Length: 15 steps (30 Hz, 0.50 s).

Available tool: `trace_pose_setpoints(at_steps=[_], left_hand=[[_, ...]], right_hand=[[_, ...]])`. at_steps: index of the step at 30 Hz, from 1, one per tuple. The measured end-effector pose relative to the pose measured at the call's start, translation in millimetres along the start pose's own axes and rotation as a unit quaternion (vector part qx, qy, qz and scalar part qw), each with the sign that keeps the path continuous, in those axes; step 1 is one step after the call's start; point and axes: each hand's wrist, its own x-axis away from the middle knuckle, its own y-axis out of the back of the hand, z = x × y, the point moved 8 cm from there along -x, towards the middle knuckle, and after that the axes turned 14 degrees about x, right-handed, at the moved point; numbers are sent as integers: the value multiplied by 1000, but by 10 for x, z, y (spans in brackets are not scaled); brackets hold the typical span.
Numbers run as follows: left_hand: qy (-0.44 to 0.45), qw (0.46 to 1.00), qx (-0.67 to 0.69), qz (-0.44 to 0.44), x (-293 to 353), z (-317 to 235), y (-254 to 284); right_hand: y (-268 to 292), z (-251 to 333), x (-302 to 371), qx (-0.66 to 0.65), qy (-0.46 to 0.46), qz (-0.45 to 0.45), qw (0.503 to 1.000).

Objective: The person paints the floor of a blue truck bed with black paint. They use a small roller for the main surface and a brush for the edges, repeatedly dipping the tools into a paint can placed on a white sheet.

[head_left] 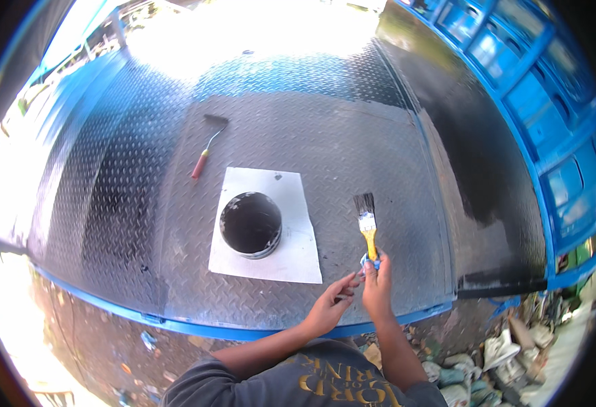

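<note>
Upright in my right hand [378,288] is a paintbrush [370,239] with a yellow handle, a pale, paint-marked ferrule and dark bristles pointing away from me. A bit of blue-and-white wrapping [364,260] shows at the handle's lower end, under my fingers. Close beside it is my left hand [332,303], its fingers loosely bent and apart, the tips near the wrapping; I see nothing held in it. To the left, a round can [275,247] with a dark inside and paint-smeared rim stands on a white sheet [299,203].
A small paint roller [215,123] with a red handle lies beyond the can on the ridged metal plate [311,136]. Glossy black paint [488,176] covers part of the right side. A blue metal frame [522,108] rises at right. Rubble and sacks [508,353] lie below the near blue edge.
</note>
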Motion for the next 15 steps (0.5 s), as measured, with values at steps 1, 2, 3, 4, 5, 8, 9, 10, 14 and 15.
trace_pose_setpoints(at_steps=[1, 2, 3, 4, 5, 8, 9, 10, 14, 15], left_hand=[[9, 1000, 20, 15, 55, -4, 60], [25, 999, 0, 25, 80, 122, 178], [33, 999, -17, 21, 108, 134, 264], [44, 998, -34, 17, 149, 137, 343], [55, 997, -48, 14, 183, 137, 410], [55, 994, -93, 25, 181, 90, 570], [49, 993, -99, 31, 162, 77, 599], [44, 993, -107, 35, 143, 58, 651], [25, 996, -81, 11, 108, -26, 794], [21, 997, -80, 8, 107, -20, 829]], right_hand=[[38, 204, -113, 9, 4, 25, 1000], [25, 501, -247, 46, 63, 69, 995], [-10, 884, -377, 98, 165, 75, 978], [-87, 1260, -481, 145, 264, 82, 950], [-189, 1617, -534, 191, 361, 88, 909], [-724, 2162, -704, 311, 389, 237, 834], [-926, 2219, -791, 349, 384, 261, 814], [-1159, 2255, -868, 384, 380, 285, 792], [-1953, 2348, -985, 471, 424, 332, 699], [-2099, 2374, -988, 480, 438, 333, 684]])
